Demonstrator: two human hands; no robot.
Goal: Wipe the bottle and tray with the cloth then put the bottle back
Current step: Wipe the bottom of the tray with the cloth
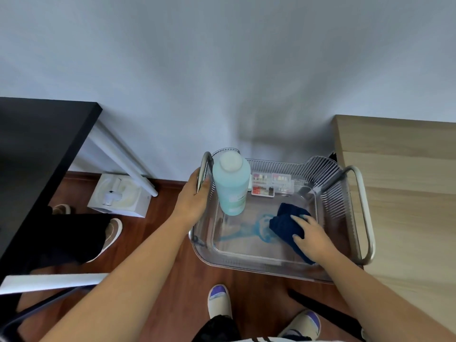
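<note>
A clear ribbed plastic tray (259, 264) with metal handles sits in front of me. A pale blue bottle (231, 185) with a white cap stands upright in its back left corner. Blue liquid streaks (249, 228) lie on the tray floor. My right hand (312, 236) presses a dark blue cloth (283, 224) flat on the tray floor at the right, just beside the streaks. My left hand (195, 196) grips the left metal handle (206, 164) of the tray, next to the bottle.
Small clear boxes of nail bits (272, 185) stand at the tray's back wall. A wooden table (404, 193) is at the right, a black table (37, 156) at the left. Another person's legs and shoes (111, 230) are at the left, a white box (118, 196) on the floor.
</note>
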